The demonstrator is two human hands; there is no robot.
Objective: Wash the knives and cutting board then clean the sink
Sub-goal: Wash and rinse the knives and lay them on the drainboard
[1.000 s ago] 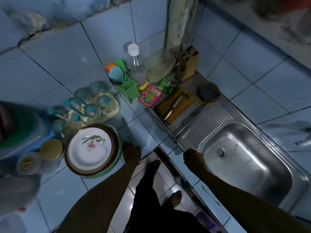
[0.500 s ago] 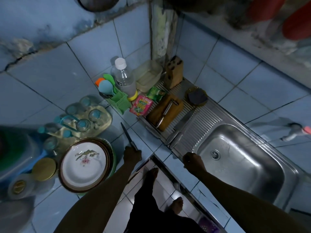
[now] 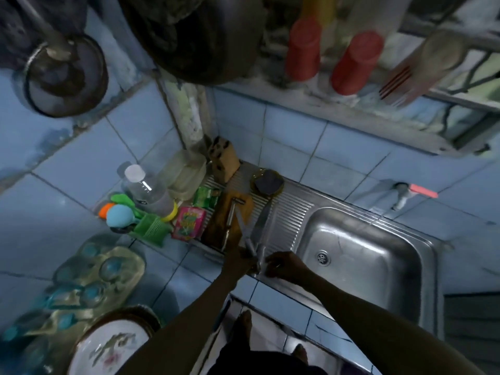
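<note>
With the left hand point(image 3: 238, 259) gripping one knife point(image 3: 244, 234) by its handle, the right hand point(image 3: 284, 265), fingers curled at the drainboard point(image 3: 292, 209) edge and its hold unclear, should gather the other knife point(image 3: 261, 221) handle-first, blades kept pointing away.

Lighting: dim, cool blue cast overall. Brightest reflections lie on the steel sink point(image 3: 378, 255), soft glare along its basin walls and the ribbed drainboard left of it. Forearms below the sink read as near-black silhouettes. Motion blur smears the plate point(image 3: 108, 347) and glasses far left of the sink. Wide-angle bending stretches shelf and hanging pans above it.
</note>
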